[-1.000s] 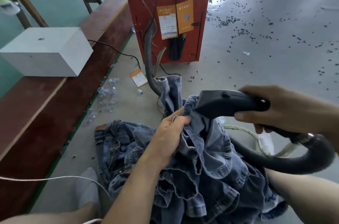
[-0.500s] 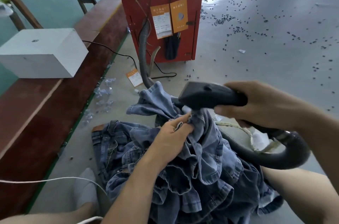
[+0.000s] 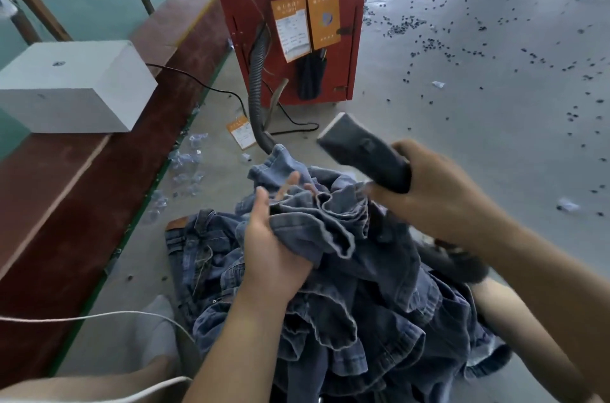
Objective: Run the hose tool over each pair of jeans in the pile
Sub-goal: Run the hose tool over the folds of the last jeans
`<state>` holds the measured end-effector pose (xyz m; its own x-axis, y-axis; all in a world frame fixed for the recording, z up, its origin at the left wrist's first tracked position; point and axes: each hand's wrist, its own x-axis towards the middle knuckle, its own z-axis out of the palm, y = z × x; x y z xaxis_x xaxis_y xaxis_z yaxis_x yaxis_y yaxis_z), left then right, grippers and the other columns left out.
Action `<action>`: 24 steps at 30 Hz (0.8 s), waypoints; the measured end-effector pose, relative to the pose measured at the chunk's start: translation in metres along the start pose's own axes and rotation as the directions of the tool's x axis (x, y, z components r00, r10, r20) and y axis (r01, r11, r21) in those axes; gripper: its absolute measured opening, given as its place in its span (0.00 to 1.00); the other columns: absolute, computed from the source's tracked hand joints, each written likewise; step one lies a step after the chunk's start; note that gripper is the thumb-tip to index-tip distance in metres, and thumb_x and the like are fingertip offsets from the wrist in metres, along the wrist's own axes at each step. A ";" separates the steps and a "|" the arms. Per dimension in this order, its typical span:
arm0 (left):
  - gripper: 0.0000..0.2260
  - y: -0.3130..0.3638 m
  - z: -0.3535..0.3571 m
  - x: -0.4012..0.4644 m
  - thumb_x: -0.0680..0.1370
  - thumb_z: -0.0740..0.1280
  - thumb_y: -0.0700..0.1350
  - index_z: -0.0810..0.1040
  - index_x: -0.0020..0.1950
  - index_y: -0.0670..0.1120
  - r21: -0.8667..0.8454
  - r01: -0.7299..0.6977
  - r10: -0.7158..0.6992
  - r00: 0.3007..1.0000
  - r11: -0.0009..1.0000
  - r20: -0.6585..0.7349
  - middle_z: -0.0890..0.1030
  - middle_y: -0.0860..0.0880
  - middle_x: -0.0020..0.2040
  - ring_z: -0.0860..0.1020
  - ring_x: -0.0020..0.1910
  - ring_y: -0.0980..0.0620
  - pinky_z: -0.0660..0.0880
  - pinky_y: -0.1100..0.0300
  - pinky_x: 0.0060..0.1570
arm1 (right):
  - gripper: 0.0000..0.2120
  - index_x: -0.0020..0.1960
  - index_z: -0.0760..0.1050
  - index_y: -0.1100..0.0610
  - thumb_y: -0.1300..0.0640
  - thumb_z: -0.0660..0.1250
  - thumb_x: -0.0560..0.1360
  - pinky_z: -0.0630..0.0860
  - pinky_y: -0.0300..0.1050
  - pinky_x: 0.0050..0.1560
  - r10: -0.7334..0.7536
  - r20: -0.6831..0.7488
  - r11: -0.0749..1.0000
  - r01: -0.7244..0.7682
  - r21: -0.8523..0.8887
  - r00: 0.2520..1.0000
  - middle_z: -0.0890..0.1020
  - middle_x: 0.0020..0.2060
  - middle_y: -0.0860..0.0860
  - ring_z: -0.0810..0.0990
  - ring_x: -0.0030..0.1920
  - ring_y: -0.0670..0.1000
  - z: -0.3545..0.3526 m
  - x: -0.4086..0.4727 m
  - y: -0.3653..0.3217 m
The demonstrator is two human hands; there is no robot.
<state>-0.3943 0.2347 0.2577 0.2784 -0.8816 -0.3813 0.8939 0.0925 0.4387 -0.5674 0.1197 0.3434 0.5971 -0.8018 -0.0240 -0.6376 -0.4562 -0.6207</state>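
The person's right hand is wrapped around the handle of the dark grey plastic hose tool, holding it lifted just above the heap of crumpled blue denim jeans. The left hand reaches in from below with its palm turned sideways, fingers spread and largely straight; bunched denim rests against the palm, but whether the blurred fingers pinch the fabric cannot be told.

The pile lies on the grey concrete floor, scattered with small dark specks. Beyond it stands a red wooden cabinet with orange labels, from which a ribbed grey hose drops and runs behind the denim. A white rectangular box sits on a reddish-brown bench to the left.

The tool's long axis runs diagonally, its flat nozzle mouth pointing up and left toward the cabinet, away from the jeans.
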 end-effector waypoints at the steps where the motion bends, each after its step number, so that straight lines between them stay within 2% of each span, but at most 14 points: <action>1: 0.30 0.004 -0.006 0.000 0.83 0.55 0.63 0.72 0.76 0.43 -0.035 -0.047 0.046 0.999 0.998 -0.024 0.84 0.44 0.57 0.81 0.62 0.44 0.71 0.44 0.71 | 0.18 0.58 0.72 0.48 0.45 0.76 0.74 0.73 0.41 0.33 0.063 0.006 0.998 -0.063 -0.028 0.998 0.81 0.40 0.44 0.80 0.37 0.45 -0.006 0.002 0.008; 3: 0.32 0.008 -0.016 -0.003 0.83 0.52 0.66 0.73 0.74 0.43 -0.070 -0.087 0.083 0.995 0.994 -0.053 0.82 0.42 0.65 0.81 0.65 0.43 0.75 0.45 0.67 | 0.17 0.55 0.72 0.47 0.46 0.76 0.74 0.75 0.45 0.30 0.139 0.055 0.990 -0.137 -0.032 0.989 0.83 0.36 0.50 0.82 0.33 0.51 -0.022 0.003 0.028; 5: 0.36 0.007 -0.020 -0.007 0.81 0.50 0.69 0.74 0.72 0.42 -0.003 -0.077 0.076 0.995 0.997 -0.062 0.79 0.40 0.70 0.77 0.69 0.41 0.77 0.46 0.66 | 0.17 0.52 0.71 0.39 0.43 0.77 0.71 0.76 0.44 0.26 0.151 0.168 0.988 -0.155 0.007 0.974 0.84 0.31 0.53 0.83 0.27 0.51 -0.038 -0.004 0.041; 7: 0.39 0.007 -0.023 -0.012 0.80 0.48 0.71 0.78 0.71 0.42 0.098 -0.067 0.073 0.996 0.993 -0.057 0.78 0.39 0.70 0.77 0.70 0.40 0.75 0.46 0.68 | 0.24 0.54 0.66 0.29 0.32 0.76 0.66 0.77 0.45 0.24 0.168 0.281 0.983 -0.180 0.019 0.945 0.84 0.29 0.53 0.82 0.25 0.52 -0.049 -0.014 0.046; 8: 0.40 0.009 -0.024 -0.014 0.80 0.47 0.72 0.81 0.68 0.43 0.149 -0.065 0.076 0.995 0.987 -0.063 0.79 0.39 0.69 0.77 0.69 0.40 0.75 0.46 0.69 | 0.29 0.58 0.63 0.27 0.26 0.74 0.63 0.78 0.49 0.24 0.168 0.323 0.984 -0.179 0.004 0.931 0.84 0.29 0.53 0.82 0.25 0.54 -0.053 -0.019 0.049; 10: 0.41 0.012 -0.026 -0.018 0.80 0.45 0.72 0.82 0.67 0.43 0.281 -0.058 0.084 0.993 0.958 -0.080 0.81 0.39 0.67 0.79 0.68 0.40 0.76 0.46 0.68 | 0.37 0.64 0.64 0.32 0.20 0.72 0.61 0.80 0.52 0.24 0.118 0.375 0.993 -0.105 -0.053 0.920 0.84 0.30 0.52 0.82 0.25 0.56 -0.057 -0.026 0.048; 12: 0.41 0.016 -0.026 -0.022 0.80 0.44 0.72 0.79 0.70 0.43 0.409 -0.032 0.075 0.993 0.912 -0.088 0.82 0.40 0.65 0.80 0.67 0.42 0.79 0.50 0.62 | 0.39 0.65 0.69 0.39 0.21 0.73 0.61 0.79 0.51 0.22 0.030 0.382 0.999 -0.013 -0.047 0.924 0.86 0.34 0.50 0.83 0.26 0.53 -0.056 -0.030 0.043; 15: 0.40 0.025 -0.022 -0.032 0.81 0.46 0.70 0.81 0.67 0.40 0.486 0.021 -0.006 0.999 0.874 -0.032 0.82 0.36 0.63 0.81 0.64 0.40 0.81 0.53 0.57 | 0.37 0.63 0.73 0.39 0.20 0.70 0.61 0.80 0.47 0.29 -0.113 0.358 0.987 0.145 -0.063 0.927 0.86 0.40 0.43 0.84 0.31 0.46 -0.055 -0.030 0.031; 17: 0.38 0.027 -0.018 -0.038 0.80 0.49 0.68 0.78 0.69 0.37 0.496 0.013 -0.020 1.000 0.868 0.009 0.81 0.32 0.63 0.81 0.64 0.38 0.80 0.50 0.60 | 0.34 0.62 0.74 0.37 0.22 0.71 0.62 0.80 0.44 0.33 -0.171 0.363 0.976 0.208 -0.064 0.916 0.85 0.43 0.39 0.84 0.36 0.43 -0.055 -0.030 0.022; 19: 0.35 0.022 -0.016 -0.041 0.80 0.50 0.66 0.74 0.73 0.41 0.524 -0.012 -0.009 0.999 0.851 0.038 0.80 0.34 0.65 0.79 0.67 0.38 0.77 0.46 0.65 | 0.30 0.62 0.74 0.36 0.26 0.72 0.63 0.79 0.42 0.37 -0.215 0.425 0.966 0.257 -0.042 0.879 0.85 0.45 0.36 0.84 0.39 0.41 -0.053 -0.033 0.010; 21: 0.33 0.012 -0.016 -0.042 0.79 0.50 0.65 0.75 0.72 0.46 0.543 -0.005 -0.011 1.000 0.840 0.025 0.81 0.38 0.66 0.79 0.66 0.41 0.77 0.48 0.65 | 0.25 0.60 0.75 0.35 0.29 0.72 0.66 0.78 0.38 0.36 -0.242 0.477 0.960 0.279 -0.008 0.845 0.84 0.44 0.36 0.84 0.39 0.40 -0.045 -0.036 -0.003; 22: 0.32 0.008 -0.016 -0.044 0.79 0.50 0.65 0.77 0.71 0.46 0.544 0.010 -0.025 0.999 0.839 0.020 0.81 0.39 0.66 0.79 0.66 0.42 0.76 0.49 0.65 | 0.21 0.58 0.75 0.36 0.31 0.72 0.68 0.79 0.37 0.35 -0.256 0.463 0.958 0.285 0.007 0.849 0.84 0.44 0.36 0.84 0.38 0.40 -0.038 -0.035 -0.007; 24: 0.33 0.004 -0.017 -0.048 0.81 0.49 0.65 0.78 0.71 0.44 0.528 0.043 -0.064 0.998 0.848 0.021 0.80 0.38 0.68 0.78 0.68 0.42 0.74 0.50 0.67 | 0.15 0.54 0.76 0.37 0.37 0.74 0.71 0.78 0.33 0.37 -0.253 0.343 0.964 0.265 0.015 0.905 0.84 0.41 0.37 0.83 0.36 0.39 -0.026 -0.032 -0.012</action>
<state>-0.3979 0.2851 0.2633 0.2133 -0.8951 -0.3915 0.5842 -0.2043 0.7855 -0.5920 0.1405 0.3721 0.8686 -0.4773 -0.1332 -0.4496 -0.6462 -0.6167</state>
